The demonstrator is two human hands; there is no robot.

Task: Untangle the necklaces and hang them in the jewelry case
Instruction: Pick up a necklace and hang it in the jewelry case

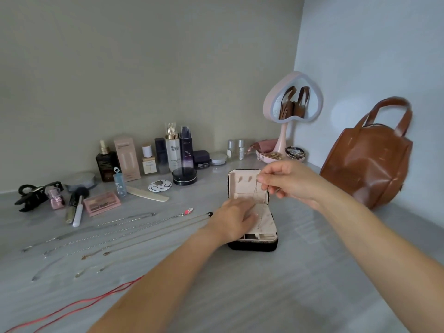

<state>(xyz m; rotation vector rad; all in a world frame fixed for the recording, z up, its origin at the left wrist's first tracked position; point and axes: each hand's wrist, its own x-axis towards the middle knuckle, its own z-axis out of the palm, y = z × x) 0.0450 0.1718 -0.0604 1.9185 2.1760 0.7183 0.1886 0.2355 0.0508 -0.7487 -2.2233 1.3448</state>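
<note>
A small black jewelry case (252, 246) with a pale pink lining stands open on the grey table, its lid upright. My right hand (288, 181) pinches the top of a thin silver necklace (258, 200) in front of the lid, and the chain hangs down into the case. My left hand (234, 219) rests on the case's left side, fingers over the lining near the chain's lower end. Several other necklaces (120, 233) lie stretched out in rows on the table to the left. A red cord (79, 306) lies at the lower left.
Cosmetic bottles and boxes (173, 150) line the back wall. Makeup items, a black hair claw (36, 195) and an eyeshadow palette (102, 203) sit at the left. A heart-shaped mirror (293, 102) and a brown leather bag (370, 159) stand at the right.
</note>
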